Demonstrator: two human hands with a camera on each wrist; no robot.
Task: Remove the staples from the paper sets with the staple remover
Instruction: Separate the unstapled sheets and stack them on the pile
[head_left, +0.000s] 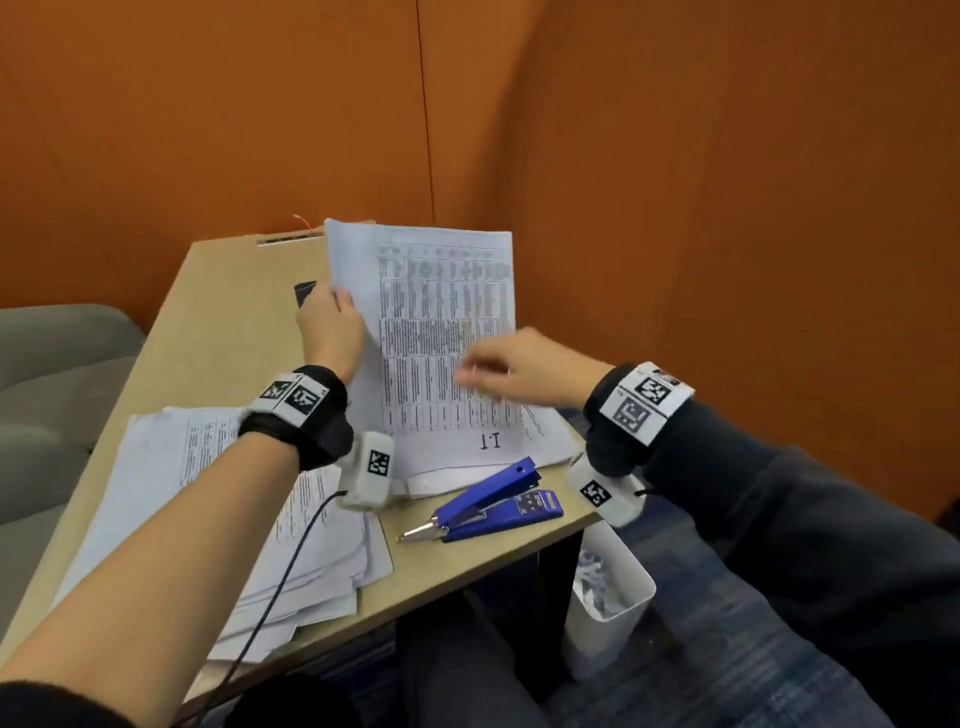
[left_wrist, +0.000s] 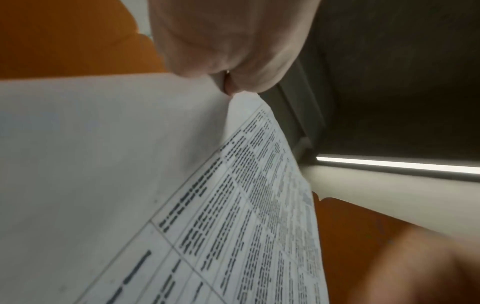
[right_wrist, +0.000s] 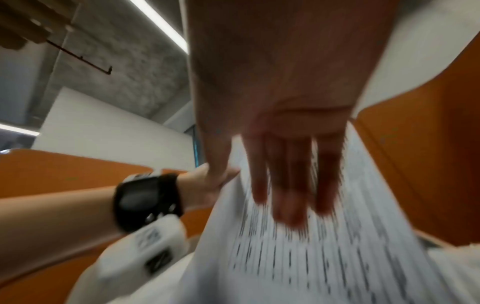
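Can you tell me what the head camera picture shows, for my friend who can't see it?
A person's left hand holds up a printed paper set by its left edge over a tan table, while the right hand reaches across the page with nothing in it. A blue stapler lies nearby, beside a loose paper pile.

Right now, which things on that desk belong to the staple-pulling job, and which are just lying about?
Job:
lifted paper set, gripped by left hand
blue staple remover
paper pile
right hand, empty

Lying about:
white bin
black object
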